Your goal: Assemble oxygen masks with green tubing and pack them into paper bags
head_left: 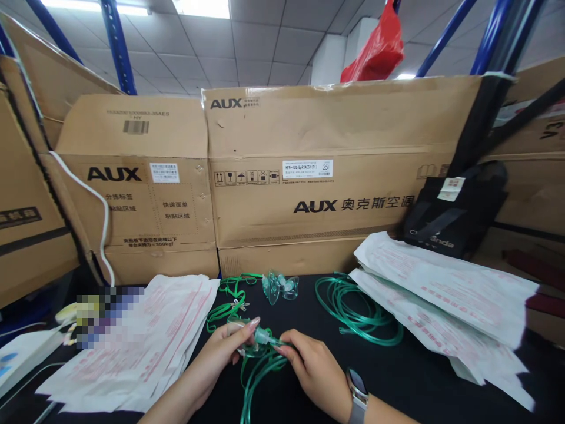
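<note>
My left hand point(229, 344) is closed around a clear green oxygen mask point(252, 350), thumb on top near its connector point(262, 336). Pinched in my right hand point(304, 353) is the end of a green tube point(275, 341), which meets the connector. Whether the two are fully joined I cannot tell. More green tubing point(256, 383) hangs in loops below my hands and runs toward the near edge. Green elastic straps point(225, 303) lie just beyond my left hand, and several clear green mask parts point(279, 286) sit farther back.
Coiled green tubing point(353, 309) lies to the right. White printed paper pouches are stacked at left point(145, 347) and right point(445, 294). Large cardboard boxes point(344, 129) wall off the back. A black bag point(454, 212) stands back right; a white cable point(106, 224) hangs at left.
</note>
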`<state>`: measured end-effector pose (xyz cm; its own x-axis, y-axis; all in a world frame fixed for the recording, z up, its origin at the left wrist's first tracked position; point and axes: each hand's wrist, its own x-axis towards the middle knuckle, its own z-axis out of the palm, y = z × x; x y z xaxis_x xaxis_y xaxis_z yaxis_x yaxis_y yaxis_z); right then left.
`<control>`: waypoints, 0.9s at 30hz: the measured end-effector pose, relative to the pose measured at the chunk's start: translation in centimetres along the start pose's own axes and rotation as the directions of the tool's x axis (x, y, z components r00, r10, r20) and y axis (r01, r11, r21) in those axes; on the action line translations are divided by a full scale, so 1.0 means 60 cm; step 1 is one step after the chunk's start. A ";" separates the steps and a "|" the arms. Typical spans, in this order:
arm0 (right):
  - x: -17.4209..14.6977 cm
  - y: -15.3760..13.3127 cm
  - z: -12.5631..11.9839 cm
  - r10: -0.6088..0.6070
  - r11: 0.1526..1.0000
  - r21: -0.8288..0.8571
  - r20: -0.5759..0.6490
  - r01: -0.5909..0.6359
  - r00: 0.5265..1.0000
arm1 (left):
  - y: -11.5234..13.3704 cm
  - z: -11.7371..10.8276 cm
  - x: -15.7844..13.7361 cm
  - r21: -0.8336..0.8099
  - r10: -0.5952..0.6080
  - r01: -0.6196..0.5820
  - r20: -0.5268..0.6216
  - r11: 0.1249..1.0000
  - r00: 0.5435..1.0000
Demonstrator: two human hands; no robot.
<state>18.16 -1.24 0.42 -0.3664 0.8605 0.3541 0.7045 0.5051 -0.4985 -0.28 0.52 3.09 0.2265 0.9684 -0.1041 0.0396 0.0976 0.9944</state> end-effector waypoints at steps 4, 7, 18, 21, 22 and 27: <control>-0.001 0.001 0.002 -0.002 1.000 0.001 0.004 0.002 1.000 | -0.008 0.000 0.003 -0.188 -0.115 0.116 0.015 0.975 0.993; -0.002 0.000 0.000 -0.025 1.000 0.005 0.016 0.025 1.000 | -0.009 -0.007 0.002 -0.243 -0.216 0.235 0.103 0.941 0.971; 0.006 0.001 -0.005 0.090 0.960 0.270 -0.039 -0.076 0.995 | -0.009 -0.031 0.016 0.084 0.115 -0.133 0.195 0.988 0.974; 0.008 0.001 -0.003 0.153 0.935 0.331 -0.044 -0.130 0.987 | -0.014 -0.030 0.017 0.130 0.144 -0.173 0.206 0.976 0.968; 0.008 0.002 -0.003 0.157 0.934 0.333 -0.047 -0.132 0.987 | -0.016 -0.028 0.016 0.142 0.166 -0.194 0.191 0.971 0.967; 0.003 0.003 -0.003 0.084 0.965 0.252 -0.053 -0.068 0.995 | -0.027 -0.015 0.012 0.201 0.239 -0.259 0.120 0.945 0.964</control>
<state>18.30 -0.99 0.55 -0.2731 0.8953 0.3520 0.5516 0.4455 -0.7051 -1.08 1.26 1.41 0.3446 0.9290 0.1352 0.1741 -0.2047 0.9632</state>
